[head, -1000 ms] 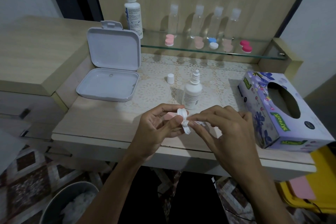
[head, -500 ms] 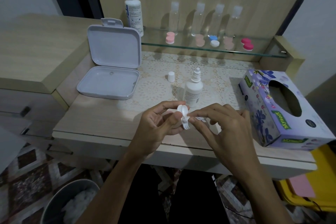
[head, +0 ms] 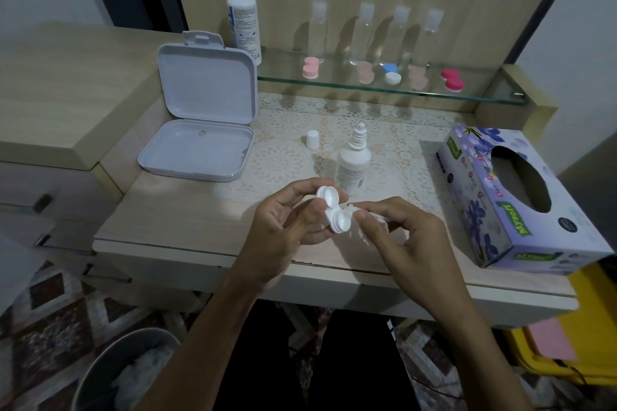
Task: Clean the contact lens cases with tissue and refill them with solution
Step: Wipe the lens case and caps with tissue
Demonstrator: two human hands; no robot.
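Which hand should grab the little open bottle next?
Probably the right hand: it pinches only tissue, which is easy to drop, while the left hand holds the white lens case below the bottle.

I have one view only, a wide-angle camera worn on the head, looking forward and steeply down. It sits close above the hands, which meet near the middle of the frame, with both forearms rising from the bottom edge. The counter (head: pixel 173 210) fills the middle band, the glass shelf (head: pixel 467 95) and wall panel lie beyond at the top, and the floor shows below. Straight edges bow toward the frame's sides.
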